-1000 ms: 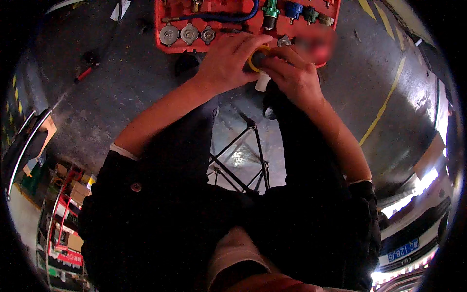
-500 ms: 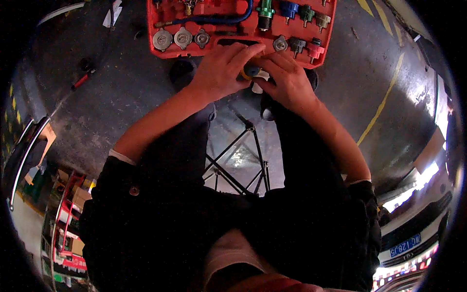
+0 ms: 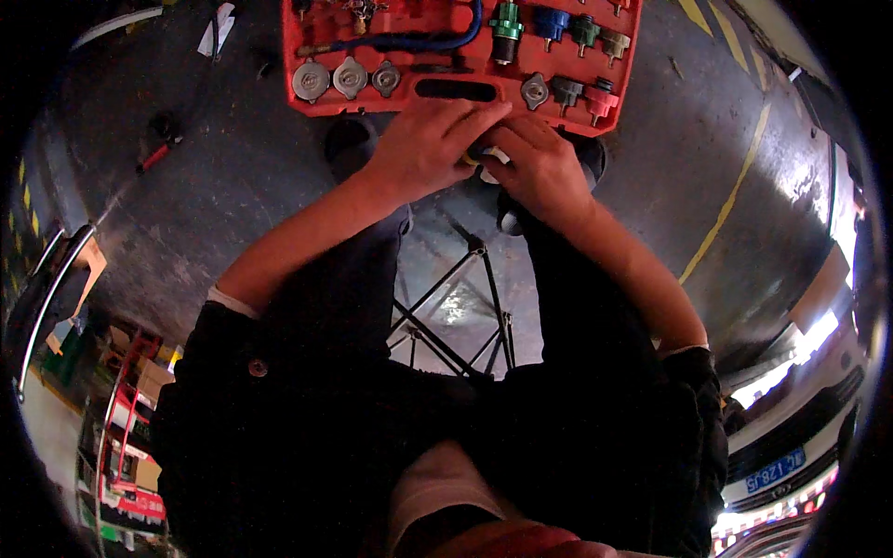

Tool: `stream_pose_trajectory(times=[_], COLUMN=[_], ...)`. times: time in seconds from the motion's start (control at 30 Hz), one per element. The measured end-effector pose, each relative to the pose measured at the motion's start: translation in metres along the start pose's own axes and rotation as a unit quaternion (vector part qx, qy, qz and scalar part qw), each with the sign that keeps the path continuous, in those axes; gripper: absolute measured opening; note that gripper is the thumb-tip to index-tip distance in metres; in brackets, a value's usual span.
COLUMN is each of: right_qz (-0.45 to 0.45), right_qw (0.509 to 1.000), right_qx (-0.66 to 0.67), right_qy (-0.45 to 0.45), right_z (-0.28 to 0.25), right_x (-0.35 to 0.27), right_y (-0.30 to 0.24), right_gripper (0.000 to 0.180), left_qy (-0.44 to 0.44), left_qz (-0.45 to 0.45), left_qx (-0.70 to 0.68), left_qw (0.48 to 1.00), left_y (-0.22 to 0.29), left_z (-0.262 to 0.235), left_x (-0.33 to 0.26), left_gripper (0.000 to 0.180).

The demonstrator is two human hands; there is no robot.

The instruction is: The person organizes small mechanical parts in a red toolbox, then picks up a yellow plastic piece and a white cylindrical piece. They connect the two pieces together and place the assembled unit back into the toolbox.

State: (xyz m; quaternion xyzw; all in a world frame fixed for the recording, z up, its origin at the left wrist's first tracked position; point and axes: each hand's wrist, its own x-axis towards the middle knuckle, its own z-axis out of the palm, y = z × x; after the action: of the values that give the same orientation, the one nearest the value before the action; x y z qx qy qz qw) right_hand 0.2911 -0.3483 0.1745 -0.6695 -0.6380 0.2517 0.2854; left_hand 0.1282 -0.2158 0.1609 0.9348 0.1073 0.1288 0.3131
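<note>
Both hands, left hand (image 3: 423, 149) and right hand (image 3: 544, 167), stay clenched together around a small white-and-yellow part (image 3: 488, 156), just below the red case (image 3: 460, 56). Since 0.5 s ago the case sits larger in view, its 3 silver caps (image 3: 346, 78) and coloured adapters (image 3: 549, 23) beyond the hands.

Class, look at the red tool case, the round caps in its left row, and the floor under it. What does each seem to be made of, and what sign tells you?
Red tool case: probably moulded plastic, with uniform red colour and shaped recesses. Round caps: likely bare metal, silvery grey with bright glints. Floor: seems painted or sealed concrete, dark grey, scuffed, with a dull sheen.
</note>
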Motion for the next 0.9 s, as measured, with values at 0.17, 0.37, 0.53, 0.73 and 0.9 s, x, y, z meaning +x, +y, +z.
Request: stream_pose_trajectory(times=[0.17,0.37,0.53,0.73,0.9], right_qz=[0.049,0.049,0.006,-0.018,0.061], right_qw=[0.998,0.998,1.0,0.999,0.996], right_qx=[0.03,0.028,0.007,0.016,0.057], right_qy=[-0.001,-0.003,0.026,0.027,0.017], right_z=[0.003,0.006,0.007,0.012,0.013], right_x=[-0.002,-0.005,-0.002,-0.005,-0.001], right_y=[-0.002,0.003,-0.002,-0.01,-0.01], right_gripper=[0.046,0.05,0.041,0.039,0.04], left_qy=[-0.033,-0.025,-0.022,-0.028,-0.025], left_qz=[-0.029,-0.018,-0.016,-0.031,-0.039], left_qx=[-0.007,0.015,0.009,0.015,0.004], left_qw=[0.999,0.999,1.0,0.999,0.999], left_y=[-0.002,-0.002,0.0,-0.002,-0.001], left_z=[0.002,0.001,-0.001,0.002,0.001], left_x=[-0.003,-0.002,-0.002,-0.005,-0.005], left_gripper=[0.104,0.103,0.101,0.101,0.102])
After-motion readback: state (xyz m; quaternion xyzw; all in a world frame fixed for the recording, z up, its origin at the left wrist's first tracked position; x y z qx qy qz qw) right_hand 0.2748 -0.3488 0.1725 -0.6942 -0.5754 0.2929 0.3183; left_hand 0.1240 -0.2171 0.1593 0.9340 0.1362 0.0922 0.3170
